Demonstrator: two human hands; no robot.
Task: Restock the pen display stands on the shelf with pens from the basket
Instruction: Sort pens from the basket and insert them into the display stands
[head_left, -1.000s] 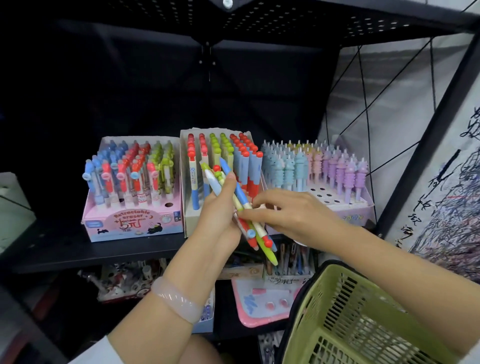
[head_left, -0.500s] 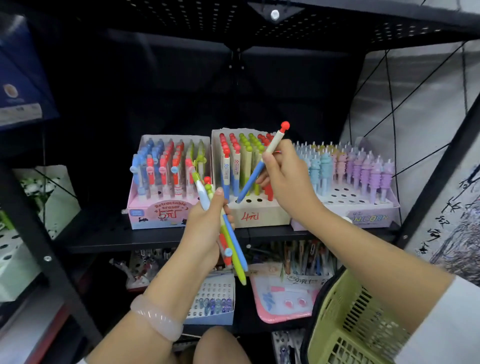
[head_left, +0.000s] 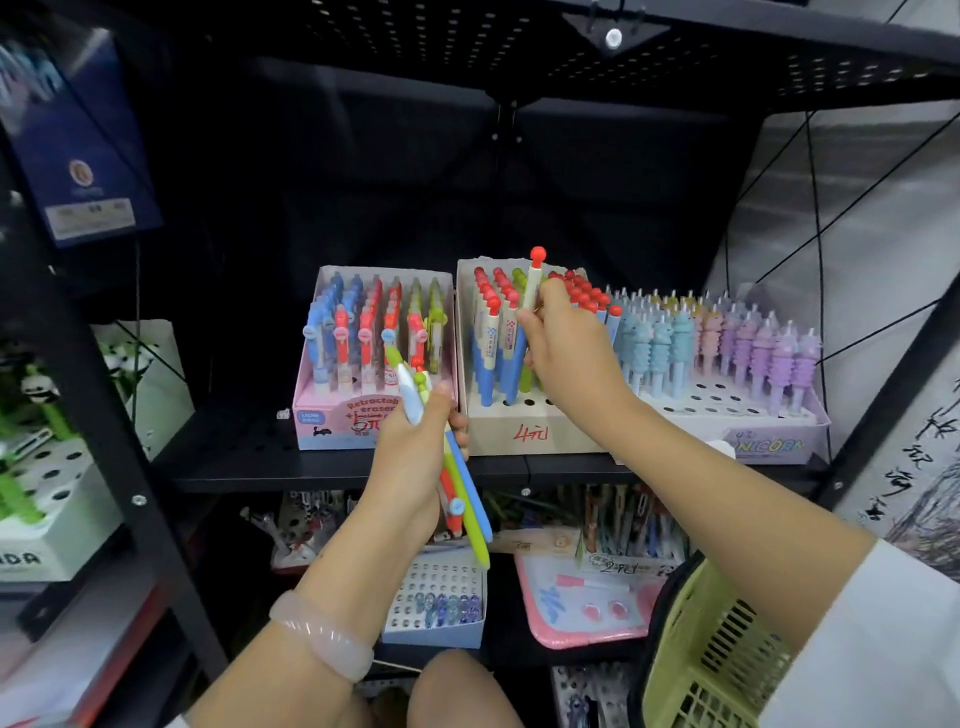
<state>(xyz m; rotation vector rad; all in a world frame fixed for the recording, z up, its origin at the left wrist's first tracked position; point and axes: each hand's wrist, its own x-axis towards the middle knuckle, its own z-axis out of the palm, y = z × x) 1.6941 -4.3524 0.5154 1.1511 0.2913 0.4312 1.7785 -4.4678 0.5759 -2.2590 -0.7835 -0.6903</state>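
Note:
My left hand (head_left: 415, 457) grips a bunch of pens (head_left: 457, 488) in blue, green and red, held slanted in front of the shelf edge. My right hand (head_left: 566, 343) pinches a single red-capped pen (head_left: 531, 291), upright over the middle beige display stand (head_left: 524, 431) marked in red, among its red-capped pens. Left of it stands the pink stand (head_left: 332, 421) of retractable erasers; on the right is the unicorn pen stand (head_left: 769, 441). The green basket (head_left: 711, 654) hangs at the lower right by my right forearm.
The black metal shelf (head_left: 249, 467) carries all three stands. Below it lie a small white pen tray (head_left: 436, 603), a pink board (head_left: 576, 608) and more stationery. A panda pen box (head_left: 47, 514) sits on the left rack. A black post (head_left: 104, 395) runs diagonally at the left.
My right hand pulled one red-capped pen out of the bunch, lifted it to the middle stand and turned it from slanted to upright. My left hand kept the bunch in place.

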